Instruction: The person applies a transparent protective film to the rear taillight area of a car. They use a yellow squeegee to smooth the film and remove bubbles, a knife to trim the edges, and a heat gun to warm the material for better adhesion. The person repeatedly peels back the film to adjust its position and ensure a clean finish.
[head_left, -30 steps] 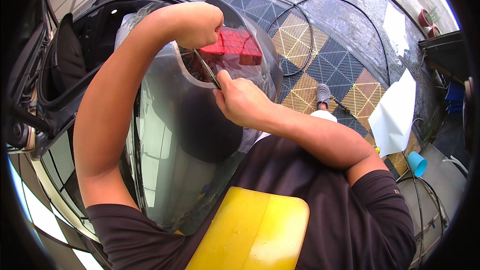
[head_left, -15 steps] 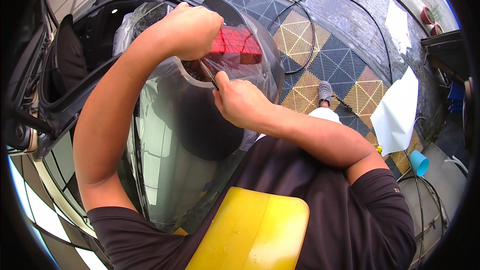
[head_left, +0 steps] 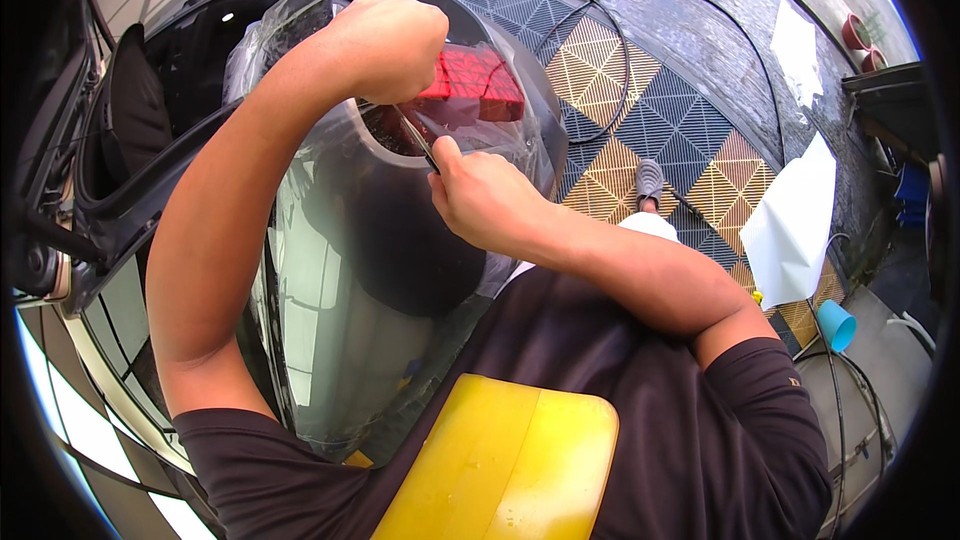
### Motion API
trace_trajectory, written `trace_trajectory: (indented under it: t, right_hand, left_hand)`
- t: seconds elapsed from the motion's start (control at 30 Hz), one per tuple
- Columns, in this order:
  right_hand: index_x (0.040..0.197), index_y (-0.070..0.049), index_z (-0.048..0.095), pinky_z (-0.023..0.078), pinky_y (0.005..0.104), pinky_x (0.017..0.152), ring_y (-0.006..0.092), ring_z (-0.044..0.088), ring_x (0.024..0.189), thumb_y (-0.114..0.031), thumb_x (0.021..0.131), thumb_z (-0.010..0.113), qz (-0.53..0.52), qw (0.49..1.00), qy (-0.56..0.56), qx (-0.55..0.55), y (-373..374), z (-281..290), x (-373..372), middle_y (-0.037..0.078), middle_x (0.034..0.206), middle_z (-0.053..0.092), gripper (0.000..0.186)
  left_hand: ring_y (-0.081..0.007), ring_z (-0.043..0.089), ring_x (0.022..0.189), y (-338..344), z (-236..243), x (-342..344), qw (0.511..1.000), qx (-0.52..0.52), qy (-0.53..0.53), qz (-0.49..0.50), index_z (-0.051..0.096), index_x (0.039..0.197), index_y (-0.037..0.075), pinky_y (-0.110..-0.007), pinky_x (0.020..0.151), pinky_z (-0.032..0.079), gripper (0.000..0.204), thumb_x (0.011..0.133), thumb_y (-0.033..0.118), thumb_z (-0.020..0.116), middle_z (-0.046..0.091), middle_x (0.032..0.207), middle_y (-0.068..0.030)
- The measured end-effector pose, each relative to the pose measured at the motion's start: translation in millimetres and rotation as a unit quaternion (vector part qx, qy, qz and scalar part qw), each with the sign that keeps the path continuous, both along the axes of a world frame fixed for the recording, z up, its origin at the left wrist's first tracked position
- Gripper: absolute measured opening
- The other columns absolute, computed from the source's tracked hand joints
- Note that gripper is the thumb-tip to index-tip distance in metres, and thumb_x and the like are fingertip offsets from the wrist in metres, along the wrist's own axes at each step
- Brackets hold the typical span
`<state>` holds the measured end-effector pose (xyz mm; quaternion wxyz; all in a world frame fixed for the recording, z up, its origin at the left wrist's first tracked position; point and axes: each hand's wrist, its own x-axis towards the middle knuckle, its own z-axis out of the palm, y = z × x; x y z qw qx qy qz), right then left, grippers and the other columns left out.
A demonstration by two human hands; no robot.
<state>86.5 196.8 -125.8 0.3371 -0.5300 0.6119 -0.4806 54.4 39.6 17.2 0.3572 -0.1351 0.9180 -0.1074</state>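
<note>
Head view shows the right hand [head_left: 480,195] clamped on a slim tool [head_left: 417,134] that slants up toward the rounded opening [head_left: 386,132] in a dark panel [head_left: 400,240], below the curled left hand [head_left: 395,50], contents hidden, cannot tell, near a red lens [head_left: 478,80].

hands [head_left: 490,195]: just the 2, upper half
thin tool [head_left: 421,145]: 1
white sheets [head_left: 793,210]: 2, right side
reddish pots [head_left: 855,32]: 2, upper right
blue cup [head_left: 836,326]: only 1
</note>
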Motion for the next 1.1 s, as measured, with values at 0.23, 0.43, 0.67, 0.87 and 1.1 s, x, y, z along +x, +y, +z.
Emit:
trace_trajectory:
  t: [0.23,0.43,0.67,0.87,1.1]
  right_hand:
    - [0.098,0.004,0.040,0.047,0.0559,0.056,0.0463,0.061,0.058,-0.014,0.097,0.055,0.011,1.000,0.019,0.012,3.3,0.5,-4.5,0.024,0.059,0.057,0.023]
    - [0.098,0.004,0.040,0.047,0.0557,0.055,0.0457,0.061,0.057,-0.014,0.097,0.055,0.017,0.999,0.030,-0.002,8.3,-9.2,-3.1,0.024,0.058,0.057,0.023]
    - [0.098,0.002,0.041,0.047,0.0545,0.055,0.0442,0.062,0.058,-0.015,0.098,0.054,0.041,0.997,0.060,0.033,14.2,-16.3,-9.2,0.022,0.059,0.059,0.022]
    - [0.097,0.000,0.046,0.051,0.0513,0.057,0.0403,0.066,0.065,-0.013,0.097,0.050,0.043,0.985,0.163,0.027,18.2,-36.9,-26.3,0.020,0.069,0.064,0.014]
    - [0.105,-0.001,0.055,0.057,0.0417,0.066,0.0316,0.071,0.076,-0.011,0.089,0.056,0.024,0.953,0.303,-0.008,20.2,-58.4,-55.2,0.014,0.088,0.070,0.019]
  left_hand:
    - [-0.0398,0.071,0.086,0.0,-2.9,-1.0,1.000,-0.010,0.003,0.004,0.072,0.081,-0.003,-0.046,0.078,0.056,0.014,0.078,0.008,0.063,0.072,0.086,-0.0231]
    - [-0.0403,0.070,0.090,9.1,0.3,-5.6,1.000,0.005,-0.013,0.020,0.072,0.086,-0.002,-0.046,0.081,0.055,0.016,0.078,0.008,0.064,0.072,0.089,-0.0236]
    - [-0.0394,0.067,0.088,12.8,0.5,-5.1,0.997,0.046,0.010,0.057,0.066,0.091,-0.001,-0.045,0.081,0.052,0.016,0.081,0.003,0.054,0.069,0.086,-0.0217]
    - [-0.0378,0.067,0.083,16.4,-0.2,-11.2,0.992,0.089,0.026,0.090,0.066,0.092,-0.002,-0.045,0.078,0.052,0.017,0.081,0.002,0.053,0.068,0.083,-0.0217]
    - [-0.0310,0.066,0.077,11.9,-10.8,-20.0,0.986,0.144,0.020,0.087,0.066,0.092,-0.004,-0.042,0.072,0.052,0.019,0.081,0.001,0.051,0.066,0.077,-0.0205]
